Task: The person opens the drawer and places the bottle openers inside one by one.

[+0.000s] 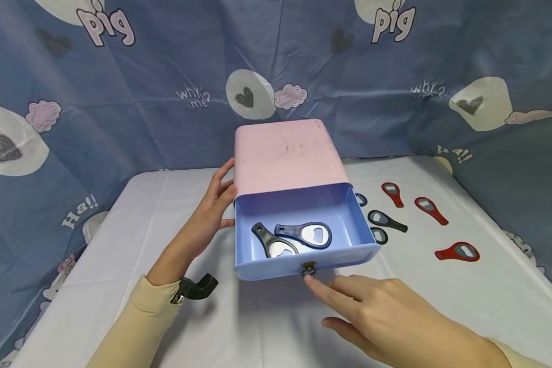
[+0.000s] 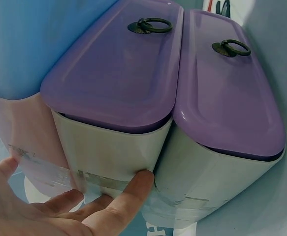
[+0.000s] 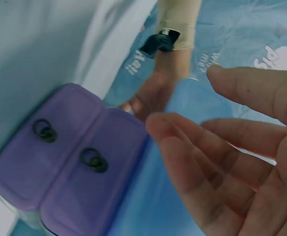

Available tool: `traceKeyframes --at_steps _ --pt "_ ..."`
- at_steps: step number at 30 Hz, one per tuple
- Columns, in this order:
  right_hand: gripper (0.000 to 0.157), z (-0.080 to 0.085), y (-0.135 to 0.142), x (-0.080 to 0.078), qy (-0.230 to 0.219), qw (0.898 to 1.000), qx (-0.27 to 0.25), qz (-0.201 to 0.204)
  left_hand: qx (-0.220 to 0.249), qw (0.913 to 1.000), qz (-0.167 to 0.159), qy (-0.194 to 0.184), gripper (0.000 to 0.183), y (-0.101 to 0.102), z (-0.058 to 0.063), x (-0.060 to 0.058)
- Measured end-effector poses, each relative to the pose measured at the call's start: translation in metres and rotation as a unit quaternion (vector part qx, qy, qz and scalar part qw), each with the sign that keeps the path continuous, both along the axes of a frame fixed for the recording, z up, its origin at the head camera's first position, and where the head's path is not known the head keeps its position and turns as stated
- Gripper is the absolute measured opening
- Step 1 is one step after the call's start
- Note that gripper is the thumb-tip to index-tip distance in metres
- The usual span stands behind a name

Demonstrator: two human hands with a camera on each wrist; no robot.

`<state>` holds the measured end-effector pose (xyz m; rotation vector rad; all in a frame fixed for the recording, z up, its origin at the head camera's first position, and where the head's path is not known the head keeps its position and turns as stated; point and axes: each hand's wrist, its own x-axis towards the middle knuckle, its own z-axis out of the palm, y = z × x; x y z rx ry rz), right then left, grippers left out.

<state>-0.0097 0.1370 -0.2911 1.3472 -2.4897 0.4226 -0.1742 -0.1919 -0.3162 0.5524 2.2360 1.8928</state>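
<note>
Beige sleeve (image 1: 515,355), lower right corner. From it the right hand (image 1: 372,312) reaches toward centre frame: index finger extended, tip at the lower edge of the dark ring (image 1: 308,271), apparently touching; thumb apart, nothing gripped. Ring sits on the front of the blue drawer (image 1: 267,270), which is drawn well out. Inside, toward the front: black opener (image 1: 272,241), head partly hidden by the front wall; blue opener (image 1: 303,234) just beside it, contact uncertain.

Left hand (image 1: 211,204), left of centre: fingers and thumb spread against the side of the pink box (image 1: 285,156), not clamped. Left wrist view adds two white boxes (image 2: 109,152) with purple drawers (image 2: 116,69), presumably stacked underneath.

Right of the box, on the white table (image 1: 179,194): three red openers (image 1: 432,211), a loose black opener (image 1: 388,221), two partly hidden openers (image 1: 380,235). Patterned cloth (image 1: 165,61) behind.

Judgement: drawer being worked by its ring. Keep finger centred, force straight, left hand bracing; go gently, as contents may slide.
</note>
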Motion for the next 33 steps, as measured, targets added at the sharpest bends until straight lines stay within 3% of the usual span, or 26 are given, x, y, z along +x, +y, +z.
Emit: traceKeyframes --at_steps 3,9,17,19,24,29,33 --pt "0.072 -0.005 -0.002 -0.001 0.016 1.000 0.009 -0.017 -0.002 1.0000 0.001 0.001 0.063 0.001 0.001 -0.001" --pt "0.070 -0.009 -0.005 -0.002 -0.001 0.999 0.030 -0.041 -0.004 1.0000 0.005 0.002 0.063 0.000 0.000 -0.001" --pt "0.057 -0.012 -0.014 -0.006 0.065 0.995 -0.049 -0.059 -0.002 1.0000 0.003 0.006 0.064 0.000 -0.001 -0.001" --pt "0.050 -0.013 -0.016 -0.008 0.080 0.992 -0.067 -0.065 -0.001 1.0000 0.002 0.006 0.064 0.000 0.000 -0.001" --pt "0.003 -0.015 -0.021 -0.017 0.142 0.983 -0.105 -0.055 -0.002 1.0000 0.003 0.007 0.064 0.001 0.001 -0.001" --pt "0.032 -0.016 -0.026 -0.020 0.154 0.978 -0.129 -0.050 0.000 1.0000 0.004 0.002 0.064 0.001 0.001 -0.001" --pt "0.035 -0.014 -0.026 -0.021 0.135 0.980 -0.141 -0.043 -0.002 1.0000 0.006 0.000 0.064 0.001 0.001 0.000"
